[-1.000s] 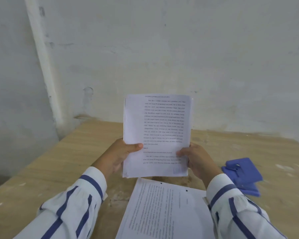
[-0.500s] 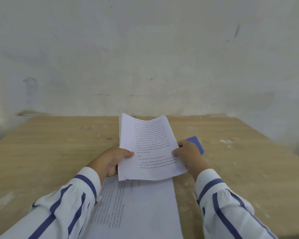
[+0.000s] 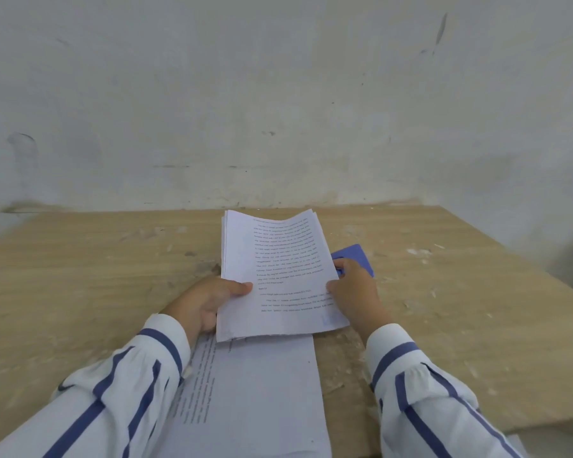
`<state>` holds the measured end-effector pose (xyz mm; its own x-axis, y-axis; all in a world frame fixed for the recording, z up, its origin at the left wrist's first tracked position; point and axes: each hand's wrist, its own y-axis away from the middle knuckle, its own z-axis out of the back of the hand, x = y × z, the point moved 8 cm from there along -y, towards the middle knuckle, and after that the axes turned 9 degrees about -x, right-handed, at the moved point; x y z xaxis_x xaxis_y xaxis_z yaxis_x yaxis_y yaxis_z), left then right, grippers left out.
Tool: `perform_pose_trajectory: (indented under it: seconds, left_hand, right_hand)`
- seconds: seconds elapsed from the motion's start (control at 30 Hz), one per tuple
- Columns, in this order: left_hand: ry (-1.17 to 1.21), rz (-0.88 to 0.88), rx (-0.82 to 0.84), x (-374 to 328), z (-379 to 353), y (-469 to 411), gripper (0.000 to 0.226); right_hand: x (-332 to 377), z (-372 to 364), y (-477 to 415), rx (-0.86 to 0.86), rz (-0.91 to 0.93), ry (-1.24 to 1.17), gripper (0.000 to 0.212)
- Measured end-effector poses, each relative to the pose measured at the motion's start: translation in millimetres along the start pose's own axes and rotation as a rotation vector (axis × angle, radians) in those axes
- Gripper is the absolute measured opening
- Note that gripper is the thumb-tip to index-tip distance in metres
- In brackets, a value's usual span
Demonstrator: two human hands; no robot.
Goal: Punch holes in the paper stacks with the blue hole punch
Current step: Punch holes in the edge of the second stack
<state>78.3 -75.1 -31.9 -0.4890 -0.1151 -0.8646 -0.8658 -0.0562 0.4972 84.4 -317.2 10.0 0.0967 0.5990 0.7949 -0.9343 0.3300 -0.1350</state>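
Together, left hand (image 3: 205, 302) and right hand (image 3: 358, 295) hold one paper stack (image 3: 278, 256).

I get a single view, from the head camera. It looks forward and down over the wooden table (image 3: 80, 292) toward the far wall (image 3: 278, 94), close above the left hand (image 3: 205, 302) and right hand (image 3: 354, 292). Its right edge seems smeared.

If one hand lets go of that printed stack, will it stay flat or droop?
Probably droops: the held stack is thin and its far edge curves. Sheets may fan apart; their left edges sit uneven. Likely light: left hand and right hand pinch its sides.
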Motion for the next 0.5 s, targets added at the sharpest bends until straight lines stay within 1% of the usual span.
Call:
perform_pose_trajectory:
  seconds: [0.3,0.43,0.5]
  left_hand:
    - [-0.044,-0.004,-0.011,-4.0,6.0,-2.5,0.031]
    - [-0.103,-0.010,-0.024,-6.0,16.3,-4.9,0.027]
    - [-0.125,-0.007,-0.027,-6.4,19.0,-5.5,0.027]
  right_hand:
    - [0.8,4.4,-1.0,-0.005,-0.018,0.023,0.028]
    - [1.3,22.7,-5.9,-0.081,-0.019,0.038,0.033]
    - [4.7,31.6,-8.8,-0.116,0.011,0.103,0.027]
